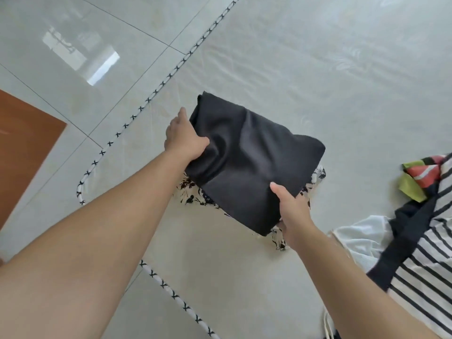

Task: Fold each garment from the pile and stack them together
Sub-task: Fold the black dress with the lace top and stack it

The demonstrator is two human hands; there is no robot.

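We count two hands, left (184, 138) and right (292, 211), one folded black garment (249, 160), one floral garment (195, 195) beneath, and one unfolded pile (415, 228) at three o'clock.

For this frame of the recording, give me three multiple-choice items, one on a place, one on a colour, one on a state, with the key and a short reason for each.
1. Where is the folded black garment?
A. Over the floral garment
B. On the orange panel
C. Under the striped garment

2. What colours are the stripes on the garment at the right edge?
A. Red and blue
B. Black and white
C. Green and yellow

3. How is the black garment held?
A. By the left hand only
B. By neither hand
C. By both hands

Key: 1 A, the floral garment peeks out beneath its edges. 2 B, the striped garment shows black bars on white. 3 C, the left hand grips its left edge and the right hand pinches its near corner.
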